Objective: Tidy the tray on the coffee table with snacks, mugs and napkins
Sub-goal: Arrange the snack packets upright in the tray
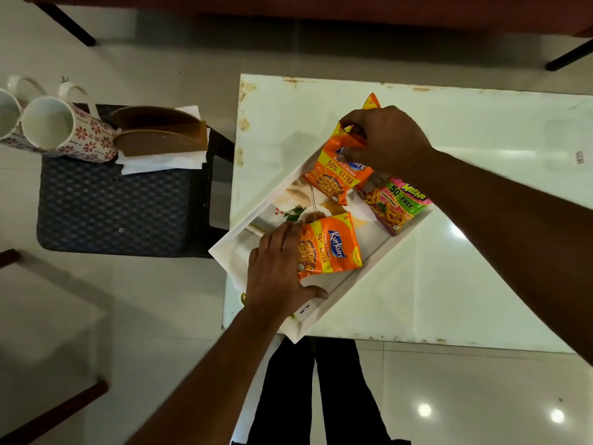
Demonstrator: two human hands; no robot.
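Observation:
A white tray [359, 277] lies askew on the near left part of the white coffee table [465, 284]. My left hand [279, 268] grips an orange Kurkure packet [330, 247] lying in the tray. My right hand [388, 139] pinches the top of a second orange Kurkure packet [333, 171] at the tray's far edge. A pink and green snack packet [396, 203] lies in the tray's right corner. Two floral mugs [64, 130] and a brown napkin holder [160, 133] with white napkins [160, 163] stand on a stool to the left.
The blue-cushioned stool [112, 210] stands close to the table's left edge. Dark furniture legs [69, 24] show at the back. My legs [321, 396] are at the table's near edge. A wooden chair part [54, 412] is at the lower left.

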